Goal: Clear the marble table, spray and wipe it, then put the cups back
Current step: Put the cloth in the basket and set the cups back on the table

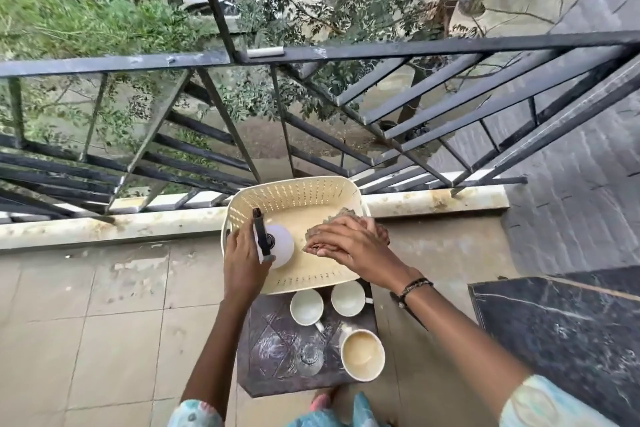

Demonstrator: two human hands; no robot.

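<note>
1. Head view, looking straight down on a balcony: a cream perforated basket sits at the far end of a small dark marble table, close to the black railing.
2. Inside the basket stands a white spray bottle with a black trigger head, at its left side, and a brownish cloth lies at its right side.
3. The left hand is wrapped round the spray bottle's neck, fingers curled on it just below the trigger.
4. The right hand lies on the cloth with its fingers bent over it; whether it truly grips the cloth or only presses on it I cannot tell.
5. On the table, just nearer than the basket, two white cups stand side by side, both upright and empty; the right one of the pair is partly under the basket's near edge.
6. Nearer still, at the table's right edge, a larger cream cup stands upright with a tan inside; whether that is liquid or its own colour is unclear.
7. A clear glass stands just to the left of that cream cup.
8. The tabletop shows pale smears and scratch-like marks.
9. A second dark marble surface lies to the right, apart from the table.
</note>
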